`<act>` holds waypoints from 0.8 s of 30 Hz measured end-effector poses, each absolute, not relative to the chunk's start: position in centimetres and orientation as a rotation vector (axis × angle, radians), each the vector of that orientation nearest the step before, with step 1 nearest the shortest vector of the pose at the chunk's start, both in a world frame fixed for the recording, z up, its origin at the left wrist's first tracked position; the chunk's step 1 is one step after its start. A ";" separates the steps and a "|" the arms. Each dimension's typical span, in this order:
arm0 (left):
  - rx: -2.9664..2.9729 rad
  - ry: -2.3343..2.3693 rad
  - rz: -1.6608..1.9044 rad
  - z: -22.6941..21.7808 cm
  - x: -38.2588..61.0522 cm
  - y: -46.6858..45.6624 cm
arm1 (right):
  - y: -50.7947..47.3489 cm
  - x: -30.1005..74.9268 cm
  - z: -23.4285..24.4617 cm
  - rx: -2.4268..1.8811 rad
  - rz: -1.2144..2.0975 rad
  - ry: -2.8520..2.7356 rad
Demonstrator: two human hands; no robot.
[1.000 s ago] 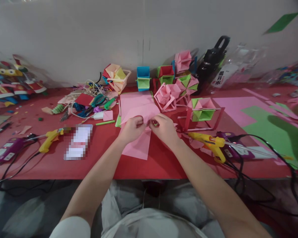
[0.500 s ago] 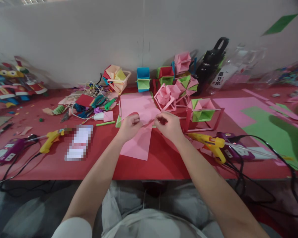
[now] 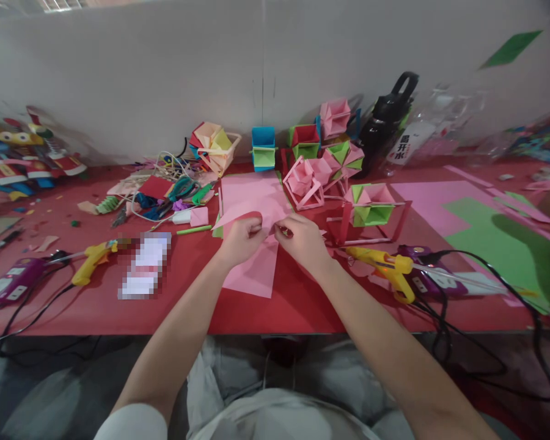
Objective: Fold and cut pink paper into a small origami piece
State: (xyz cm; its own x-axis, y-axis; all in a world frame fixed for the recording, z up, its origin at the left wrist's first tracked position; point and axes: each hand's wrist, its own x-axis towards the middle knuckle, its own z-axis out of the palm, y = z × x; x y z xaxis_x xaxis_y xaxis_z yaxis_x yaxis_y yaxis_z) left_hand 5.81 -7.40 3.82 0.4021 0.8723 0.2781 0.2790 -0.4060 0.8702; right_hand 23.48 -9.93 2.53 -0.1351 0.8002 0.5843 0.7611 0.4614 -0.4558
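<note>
My left hand [image 3: 242, 240] and my right hand [image 3: 302, 240] are close together over the middle of the table, fingertips pinched. Between them they hold a piece of pink paper [image 3: 231, 212], which bends up and spreads out behind the left hand. Below lies a flat pink paper sheet [image 3: 251, 282], partly covered by my hands. More pink paper lies behind them, with a green edge showing at its side. The fingers hide exactly where the held paper is gripped.
A phone [image 3: 145, 266] and a yellow glue gun [image 3: 91, 263] lie at left. Another yellow glue gun [image 3: 389, 269] with cables lies at right. Folded paper boxes on frames [image 3: 373, 211], a black bottle [image 3: 387, 119] and a clear bottle [image 3: 412, 140] stand behind. Scissors [image 3: 183, 186] rest among scraps.
My right hand has moved left and slightly down, nearer to my left hand. The held pink paper now bows up and shows further to the left.
</note>
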 end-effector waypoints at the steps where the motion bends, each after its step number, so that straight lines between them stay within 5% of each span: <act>1: 1.899 0.984 0.981 3.8 5.8 -7.4 | -9.9 23.4 2.5 -1.321 0.038 -1.911; 14: 1.855 1.003 1.017 4.4 5.5 -7.2 | -9.3 24.8 2.6 -1.278 0.061 -1.752; 24: 1.580 0.856 1.041 3.7 5.2 -6.5 | -8.8 25.8 3.1 -1.190 0.569 -1.369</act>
